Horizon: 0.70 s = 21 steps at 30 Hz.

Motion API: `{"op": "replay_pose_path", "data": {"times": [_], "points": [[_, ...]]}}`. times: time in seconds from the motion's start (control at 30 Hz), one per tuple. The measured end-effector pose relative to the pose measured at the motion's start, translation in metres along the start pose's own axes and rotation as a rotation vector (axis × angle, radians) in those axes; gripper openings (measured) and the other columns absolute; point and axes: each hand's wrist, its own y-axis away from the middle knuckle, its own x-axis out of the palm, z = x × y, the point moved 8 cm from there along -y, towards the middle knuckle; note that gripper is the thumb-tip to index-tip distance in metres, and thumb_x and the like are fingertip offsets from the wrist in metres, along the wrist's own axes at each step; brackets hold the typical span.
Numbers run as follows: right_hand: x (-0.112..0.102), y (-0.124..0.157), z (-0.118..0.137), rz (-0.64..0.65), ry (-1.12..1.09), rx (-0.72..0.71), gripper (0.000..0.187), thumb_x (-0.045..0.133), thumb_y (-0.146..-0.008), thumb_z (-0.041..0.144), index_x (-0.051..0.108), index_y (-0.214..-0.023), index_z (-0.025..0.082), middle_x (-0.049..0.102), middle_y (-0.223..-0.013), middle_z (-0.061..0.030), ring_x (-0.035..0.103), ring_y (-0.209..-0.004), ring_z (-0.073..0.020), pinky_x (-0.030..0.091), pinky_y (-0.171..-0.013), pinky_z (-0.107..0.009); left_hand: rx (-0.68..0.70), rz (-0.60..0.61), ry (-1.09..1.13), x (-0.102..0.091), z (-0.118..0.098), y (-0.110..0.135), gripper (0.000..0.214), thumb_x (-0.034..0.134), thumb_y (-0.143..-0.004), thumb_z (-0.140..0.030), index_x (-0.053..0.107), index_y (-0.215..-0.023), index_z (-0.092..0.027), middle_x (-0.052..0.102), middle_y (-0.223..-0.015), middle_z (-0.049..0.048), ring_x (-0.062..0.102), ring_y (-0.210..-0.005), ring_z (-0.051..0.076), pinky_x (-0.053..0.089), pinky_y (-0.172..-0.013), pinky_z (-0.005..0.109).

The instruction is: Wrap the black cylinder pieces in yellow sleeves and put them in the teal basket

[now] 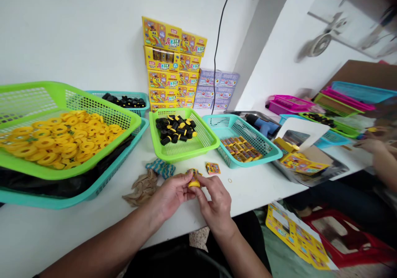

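Over the front of the white table, my left hand [170, 194] and my right hand [217, 200] meet around a small yellow cylinder with a printed wrap [194, 178]. Fingers of both hands are closed on it, and part of it is hidden behind them. Just beyond my right fingers lies a small pile of printed labels [213, 168]. Left of my left hand are a crumpled brown cloth [143, 187] and a blue patterned cloth [161, 167]. Behind, a green basket [182, 156] holds black-and-yellow cylinders [176, 129]. Similar wrapped cylinders [242, 148] sit in a teal basket [273, 152].
At left, a green basket of yellow rings [43, 146] rests on a teal basket [62, 203]. Yellow boxes [163, 79] and purple boxes [217, 89] are stacked by the wall. A blue heat gun [263, 125] lies at right, near another person's arm [383, 158].
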Motion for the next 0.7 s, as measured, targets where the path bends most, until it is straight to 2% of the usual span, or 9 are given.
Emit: {"op": "replay_pose_path", "data": {"times": [0.23,0.43,0.57,0.63,0.7], "points": [[-0.006,-0.002,-0.004,-0.088,-0.124,0.056,0.013,0.061,-0.09,0.02,0.07,-0.1,0.02,0.064,-0.075,-0.004,0.06,-0.068,-0.0157,0.051,-0.06,-0.029,-0.038,-0.015,0.001,0.004,0.004,0.004,0.017,0.076,-0.078,-0.027,0.069,-0.081,-0.012,0.068,-0.077,0.0053,0.061,-0.065,0.013,0.049,-0.064,0.024],[-0.003,-0.002,-0.009,-0.061,-0.116,0.122,0.013,0.059,-0.092,0.023,0.069,-0.099,0.02,0.065,-0.076,-0.005,0.06,-0.07,-0.016,0.05,-0.062,-0.029,-0.053,-0.03,-0.016,0.0,0.003,0.004,0.009,0.069,-0.083,-0.02,0.07,-0.085,-0.012,0.069,-0.08,0.0067,0.063,-0.067,0.013,0.052,-0.064,0.024],[-0.001,-0.003,0.0,-0.013,-0.023,0.092,0.022,0.056,-0.092,0.031,0.065,-0.108,0.019,0.068,-0.084,-0.007,0.061,-0.077,-0.0175,0.051,-0.069,-0.03,-0.033,-0.062,-0.074,0.003,-0.002,0.007,0.006,0.066,-0.083,-0.015,0.07,-0.088,-0.014,0.07,-0.088,0.0073,0.065,-0.072,0.016,0.055,-0.065,0.026],[0.005,-0.004,0.002,0.051,0.062,0.094,0.035,0.061,-0.087,0.041,0.062,-0.113,0.018,0.068,-0.092,-0.0088,0.062,-0.083,-0.0201,0.051,-0.073,-0.032,0.036,-0.116,-0.11,0.002,-0.008,0.008,0.012,0.067,-0.078,-0.01,0.07,-0.089,-0.015,0.07,-0.095,0.007,0.067,-0.079,0.018,0.057,-0.067,0.027],[0.011,-0.004,-0.001,0.112,0.163,0.154,0.042,0.065,-0.079,0.045,0.061,-0.11,0.018,0.068,-0.093,-0.0091,0.062,-0.082,-0.0218,0.052,-0.072,-0.032,0.063,-0.188,-0.153,-0.001,-0.01,0.009,0.019,0.069,-0.073,-0.006,0.07,-0.088,-0.017,0.071,-0.094,0.0055,0.067,-0.079,0.019,0.057,-0.065,0.027]]}}
